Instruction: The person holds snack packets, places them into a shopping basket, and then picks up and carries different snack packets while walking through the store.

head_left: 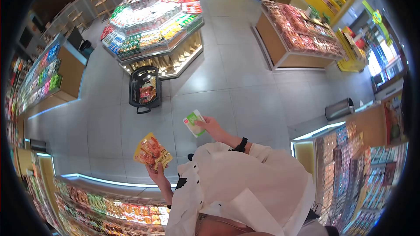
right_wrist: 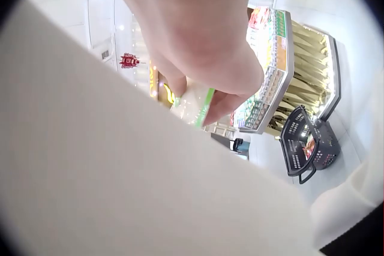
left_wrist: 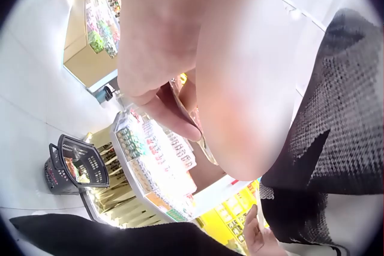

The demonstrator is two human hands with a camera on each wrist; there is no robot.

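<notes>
In the head view my left hand [head_left: 156, 172] grips the lower edge of a yellow and orange snack bag [head_left: 151, 150] with food pictured on its front. To its right, my right hand [head_left: 211, 125] pinches a white and green packet [head_left: 193, 122] between thumb and fingers. Both are held out in front of my body, apart from each other. The left wrist view shows the left hand [left_wrist: 162, 58] close up, with the edge of the bag between its fingers. In the right wrist view, part of the green and white packet [right_wrist: 195, 103] shows under the right hand [right_wrist: 204, 40].
A black shopping basket [head_left: 136, 76] with packets inside stands on the grey tiled floor, against an octagonal display stand [head_left: 178, 39] full of goods. A wooden display bin [head_left: 280, 35] stands to the right. Shelves of snacks [head_left: 109, 203] run along the near side. A metal bin [head_left: 339, 109] lies rightward.
</notes>
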